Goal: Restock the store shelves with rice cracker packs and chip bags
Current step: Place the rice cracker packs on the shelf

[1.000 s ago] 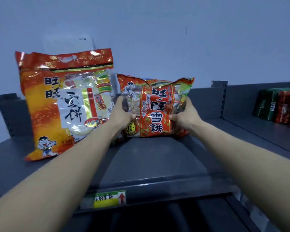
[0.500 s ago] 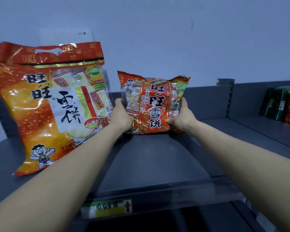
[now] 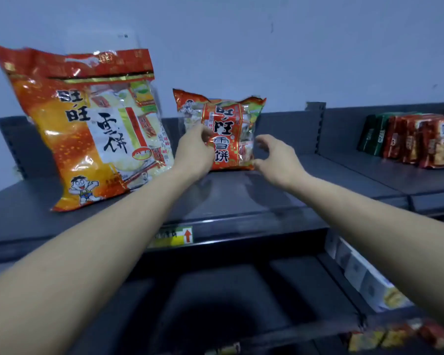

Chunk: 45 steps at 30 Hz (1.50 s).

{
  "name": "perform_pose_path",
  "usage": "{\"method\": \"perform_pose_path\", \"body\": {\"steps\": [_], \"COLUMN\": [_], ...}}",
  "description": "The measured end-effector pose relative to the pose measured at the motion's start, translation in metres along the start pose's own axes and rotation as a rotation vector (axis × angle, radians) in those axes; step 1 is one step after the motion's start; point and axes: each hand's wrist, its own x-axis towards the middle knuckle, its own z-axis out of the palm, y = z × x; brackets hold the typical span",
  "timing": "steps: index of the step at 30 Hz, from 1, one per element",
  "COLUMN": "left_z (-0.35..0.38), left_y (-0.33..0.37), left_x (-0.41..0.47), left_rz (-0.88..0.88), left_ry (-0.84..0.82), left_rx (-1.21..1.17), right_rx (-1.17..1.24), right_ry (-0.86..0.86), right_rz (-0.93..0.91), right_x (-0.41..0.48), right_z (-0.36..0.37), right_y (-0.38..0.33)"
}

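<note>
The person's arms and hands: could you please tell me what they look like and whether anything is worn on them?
No sleeve shows on the left forearm or the right forearm; both are bare as far as the frame reaches. The left hand and right hand are ungloved, with no watch, bracelet or ring visible, though the picture is slightly blurred.

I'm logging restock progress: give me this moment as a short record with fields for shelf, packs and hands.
shelf: dark grey, yellow price tag on front edge
large pack: orange, left, leaning back
small pack: red, upright at the shelf's back
left hand: grips the small pack's left edge
right hand: loosely open beside its right edge
to the right: green and red packs in a row
</note>
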Motion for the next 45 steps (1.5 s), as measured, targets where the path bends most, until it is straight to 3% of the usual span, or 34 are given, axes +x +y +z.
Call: {"method": "perform_pose_path", "body": {"steps": [5,9,23,27,31,39,45], "left_z": [0.023,0.054,0.175,0.204,0.227,0.263,0.292], "left_y": [0.041,0.051,-0.074,-0.122,-0.158,-0.197,-0.209], "left_x": [-0.085,-0.161,-0.383,-0.421,-0.456,-0.493,-0.494], "left_rz": [0.115,0.086,-0.699,-0.918,-1.078,-1.124,-1.231], "left_ry": [-0.148,-0.299,-0.893,-0.899,-0.911,-0.814,-0.775], "left_rx": [-0.064,-0.12,-0.056,-0.086,-0.196,-0.246,-0.235], "right_rx": [-0.094,-0.122,-0.25,-0.234,-0.1,0.171,0.367], "right_ry": [0.006,-0.015,-0.756,-0.881,-0.897,-0.948,-0.813], "right_rz": [-0.077,-0.005,0.555,0.694,0.893,1.185,1.378], "right_x": [-0.095,-0.165,-0.337,-0.371,-0.393,-0.433,-0.44], "right_z": [-0.033,-0.044,0.051,0.092,0.124,0.176,0.198], "right_y": [0.014,0.045,0.217,0.253,0.287,0.33,0.353]}}
